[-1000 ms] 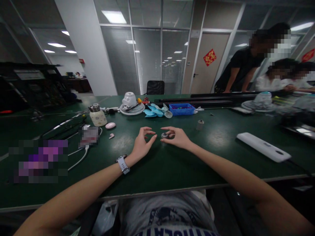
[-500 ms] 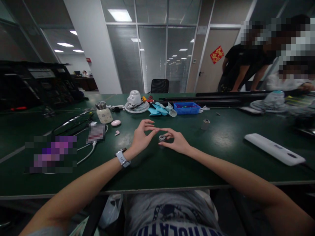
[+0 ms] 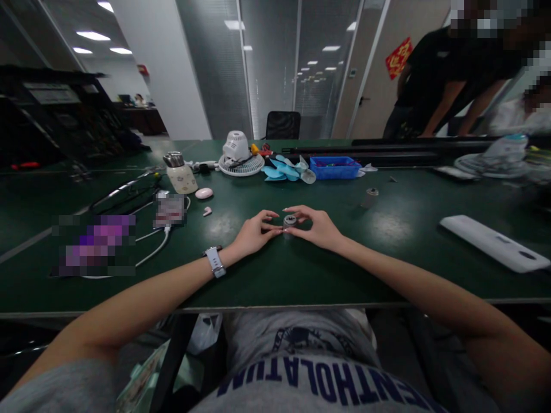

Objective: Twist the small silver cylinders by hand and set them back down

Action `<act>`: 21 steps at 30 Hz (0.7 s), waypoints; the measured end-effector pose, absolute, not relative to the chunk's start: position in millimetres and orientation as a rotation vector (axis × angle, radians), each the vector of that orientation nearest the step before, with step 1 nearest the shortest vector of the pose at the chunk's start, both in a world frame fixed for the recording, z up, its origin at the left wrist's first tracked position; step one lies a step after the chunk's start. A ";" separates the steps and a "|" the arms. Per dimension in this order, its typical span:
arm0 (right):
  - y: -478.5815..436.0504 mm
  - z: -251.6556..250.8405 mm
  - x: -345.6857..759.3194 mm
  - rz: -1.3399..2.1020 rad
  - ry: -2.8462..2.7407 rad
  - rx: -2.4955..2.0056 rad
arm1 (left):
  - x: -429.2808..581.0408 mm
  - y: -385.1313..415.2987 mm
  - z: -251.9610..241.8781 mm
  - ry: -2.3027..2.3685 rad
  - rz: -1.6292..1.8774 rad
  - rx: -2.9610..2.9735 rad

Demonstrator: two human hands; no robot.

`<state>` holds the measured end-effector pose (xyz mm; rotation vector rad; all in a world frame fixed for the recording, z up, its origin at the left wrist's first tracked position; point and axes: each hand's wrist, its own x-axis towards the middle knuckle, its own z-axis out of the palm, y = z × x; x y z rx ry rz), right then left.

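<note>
A small round metal part [image 3: 290,221], with a dark toothed-looking centre in its top, stands upright at the middle of the green table. My right hand [image 3: 319,229] curls around it from the right, thumb low at its near side and fingers behind. From the left comes my left hand [image 3: 257,232], thumb and fingers apart. Its thumb tip reaches the part's left side; whether it touches is unclear. To the right stands a metal cylinder [image 3: 371,198] with a small stub on top, apart from both hands.
Farther back are a white fan body [image 3: 236,148] on its round grille, blue fan blades [image 3: 282,169] and a blue tray [image 3: 334,168]. A patterned bottle [image 3: 179,175], pink case [image 3: 204,194] and earbud [image 3: 207,211] lie left, a white bar-shaped device [image 3: 493,242] right. People stand beyond.
My left hand's fingertips have left the right hand's forefinger and come down beside the part. My right fingers have shifted around it. The head view has tilted downward.
</note>
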<state>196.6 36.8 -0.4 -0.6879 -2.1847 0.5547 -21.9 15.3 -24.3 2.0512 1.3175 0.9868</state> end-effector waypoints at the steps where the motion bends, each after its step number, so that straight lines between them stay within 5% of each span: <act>1: 36.5 -0.2 196.8 0.543 -2.188 -0.686 | -22.3 15.2 -24.1 1.308 0.986 2.062; 21: 41.2 14.8 216.7 0.444 -2.321 -0.787 | -19.0 12.9 -16.1 1.394 1.106 1.872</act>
